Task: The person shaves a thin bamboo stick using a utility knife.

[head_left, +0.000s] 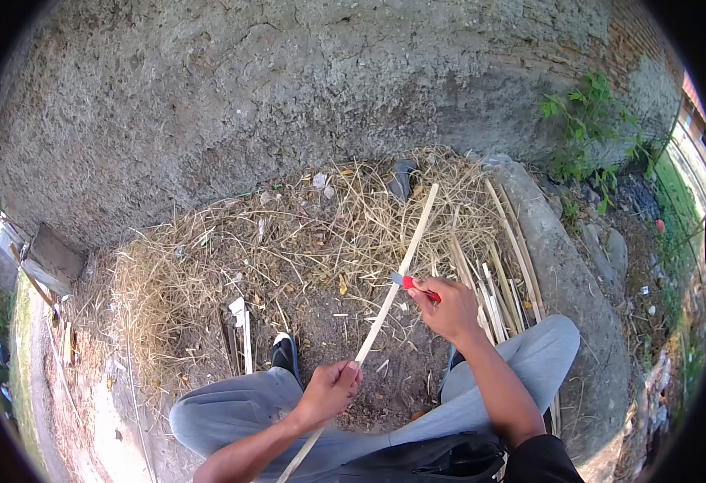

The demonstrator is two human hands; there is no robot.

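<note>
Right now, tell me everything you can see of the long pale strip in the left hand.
The strip is long, narrow, nearly straight and cream-coloured, apparently wood or cane. It slants from the picture's bottom edge, partly hidden where the left hand grips it, up rightward to a blunt end over the straw. The red-handled knife in the right hand has its blade crossing it; whether that touches is unclear.

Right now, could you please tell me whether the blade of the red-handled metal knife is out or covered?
Out: the grey metal blade shows bare beyond the red handle in the right hand.
</note>
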